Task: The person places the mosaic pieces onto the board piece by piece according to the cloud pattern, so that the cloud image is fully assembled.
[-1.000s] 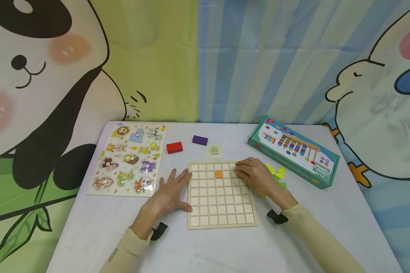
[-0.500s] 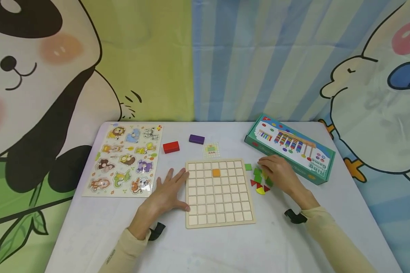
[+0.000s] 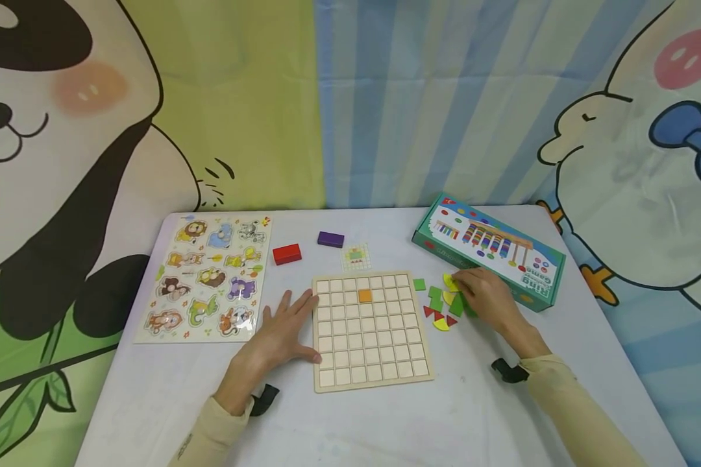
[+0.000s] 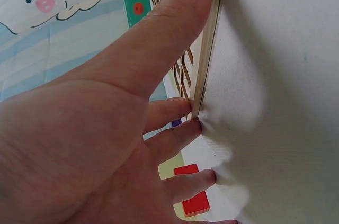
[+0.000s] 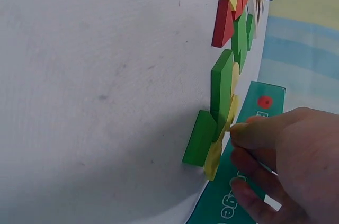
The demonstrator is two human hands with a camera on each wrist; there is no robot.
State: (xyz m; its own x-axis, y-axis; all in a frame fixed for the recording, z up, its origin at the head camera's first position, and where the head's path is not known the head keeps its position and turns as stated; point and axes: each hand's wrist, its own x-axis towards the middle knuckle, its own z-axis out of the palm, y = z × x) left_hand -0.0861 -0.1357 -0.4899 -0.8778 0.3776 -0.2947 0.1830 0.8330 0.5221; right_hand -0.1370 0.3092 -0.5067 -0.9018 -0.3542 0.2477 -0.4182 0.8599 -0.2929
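Note:
A square wooden grid board (image 3: 359, 338) lies before me, with an orange square (image 3: 365, 296) in its upper part. My left hand (image 3: 276, 335) is spread along the board's left edge. In the left wrist view its thumb (image 4: 175, 25) touches the frame. To the right lie green, red and yellow pieces. My right hand (image 3: 489, 298) is over their right side, fingers bent, tips at a yellow piece (image 3: 450, 282). In the right wrist view, thumb and finger meet beside yellow pieces (image 5: 213, 159) and green blocks (image 5: 200, 138); whether they pinch one is unclear.
A small pattern card (image 3: 357, 257) lies behind the board, near a purple block (image 3: 330, 239) and a red block (image 3: 287, 253). An animal puzzle board (image 3: 204, 279) lies on the left. A green toy box (image 3: 491, 250) stands behind the right hand.
My right hand has moved from the board's upper right edge to the coloured pieces on the right. The left hand stays at the board's left edge. The head view has shifted slightly.

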